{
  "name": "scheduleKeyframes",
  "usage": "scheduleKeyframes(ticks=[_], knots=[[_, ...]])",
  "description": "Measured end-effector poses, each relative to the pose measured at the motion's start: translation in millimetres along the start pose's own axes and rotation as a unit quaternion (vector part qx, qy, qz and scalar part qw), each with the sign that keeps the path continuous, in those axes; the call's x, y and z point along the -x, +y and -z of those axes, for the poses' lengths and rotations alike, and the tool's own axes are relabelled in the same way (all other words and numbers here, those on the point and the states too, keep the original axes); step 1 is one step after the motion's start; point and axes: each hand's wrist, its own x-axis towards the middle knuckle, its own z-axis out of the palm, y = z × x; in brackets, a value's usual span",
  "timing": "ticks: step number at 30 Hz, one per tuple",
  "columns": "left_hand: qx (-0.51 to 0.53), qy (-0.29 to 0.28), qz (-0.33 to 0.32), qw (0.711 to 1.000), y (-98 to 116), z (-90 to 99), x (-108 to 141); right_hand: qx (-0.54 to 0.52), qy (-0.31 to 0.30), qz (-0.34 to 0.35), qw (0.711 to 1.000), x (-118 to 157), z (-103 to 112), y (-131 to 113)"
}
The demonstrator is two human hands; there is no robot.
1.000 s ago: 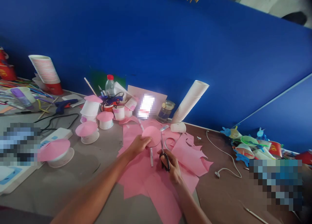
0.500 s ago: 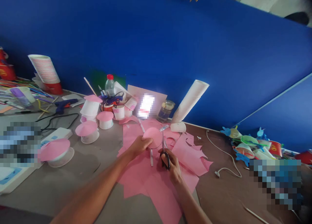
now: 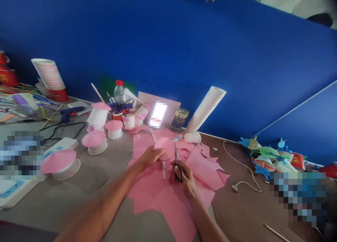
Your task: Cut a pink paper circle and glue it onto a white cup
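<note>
A pink paper disc (image 3: pixel 165 147) is pinched at its lower left edge by my left hand (image 3: pixel 152 157). My right hand (image 3: pixel 185 178) is closed around the black handles of the scissors (image 3: pixel 179 171), whose blades point away from me beside the disc's right edge. Beneath both hands lie pink paper sheets (image 3: pixel 150 193), with cut, jagged pieces (image 3: pixel 207 166) to the right. A white marker (image 3: pixel 163 170) rests on the paper just below the disc. Another thin pen (image 3: pixel 152 135) lies at the disc's upper left.
Cups with pink paper tops (image 3: pixel 94 139) stand at the left, near a power strip (image 3: pixel 63 147) and a glue gun (image 3: pixel 70 112). Behind the paper are a lit phone (image 3: pixel 158 114), a glass jar (image 3: pixel 179 119) and a leaning cup stack (image 3: pixel 206 108). A white cable (image 3: pixel 244 182) lies right.
</note>
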Motion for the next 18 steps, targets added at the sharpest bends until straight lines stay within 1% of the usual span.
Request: scheduleKeyframes(ticks=[5,11,15,18], knots=[[0.003,-0.006,0.016,1.0,-1.5,2.2,-1.6,0.004,-0.007,-0.006,1.0,0.8,-0.9,-2.4],[0.015,-0.019,0.019,1.0,-4.1,6.6,-4.3,0.008,-0.016,-0.013,1.0,0.2,-2.1,-4.1],[0.018,-0.028,0.007,0.999,-0.6,10.4,-3.4,0.017,-0.02,-0.018,0.999,0.9,-2.6,-4.4],[0.004,-0.021,0.007,1.0,3.4,13.7,-2.2,0.021,-0.029,-0.02,0.999,1.2,-2.5,-3.1]])
